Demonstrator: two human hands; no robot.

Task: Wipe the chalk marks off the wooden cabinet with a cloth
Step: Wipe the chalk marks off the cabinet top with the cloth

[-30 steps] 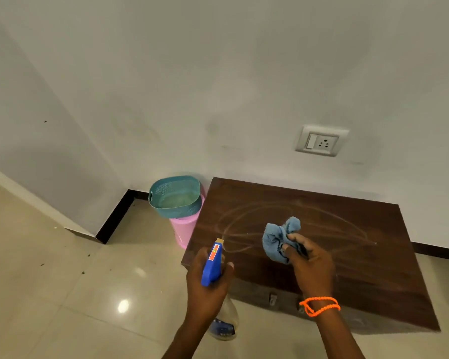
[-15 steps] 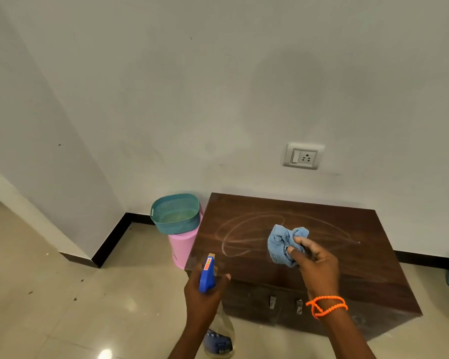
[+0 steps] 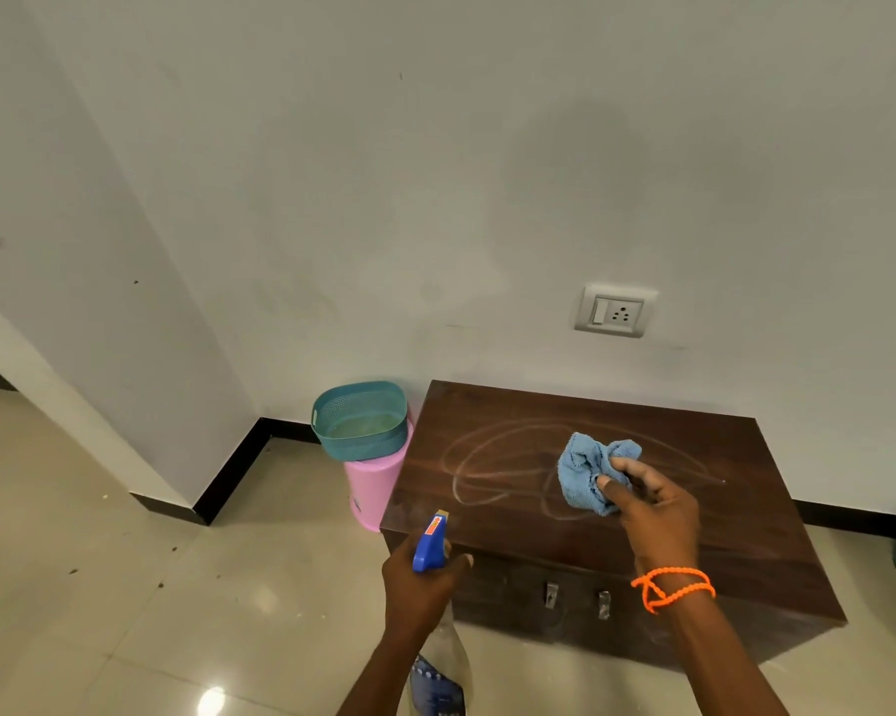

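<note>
A low dark wooden cabinet [image 3: 776, 514] stands against the wall, its top covered with looping white chalk marks [image 3: 482, 472]. My right hand [image 3: 657, 514], with an orange bead band at the wrist, grips a crumpled light-blue cloth [image 3: 585, 470] just over the middle of the top. My left hand [image 3: 420, 586] holds a clear spray bottle [image 3: 438, 658] with a blue trigger head, its nozzle aimed at the cabinet's near left corner.
A teal basket [image 3: 363, 421] sits on a pink bin [image 3: 371, 488] right beside the cabinet's left side. A wall socket [image 3: 616, 311] is above the cabinet. A wall corner juts out at the left; glossy tiled floor [image 3: 125, 586] lies in front.
The view has tilted up and pulled back, so the cabinet sits lower in the frame. Both hands keep their hold; the cloth stays over the chalk marks.
</note>
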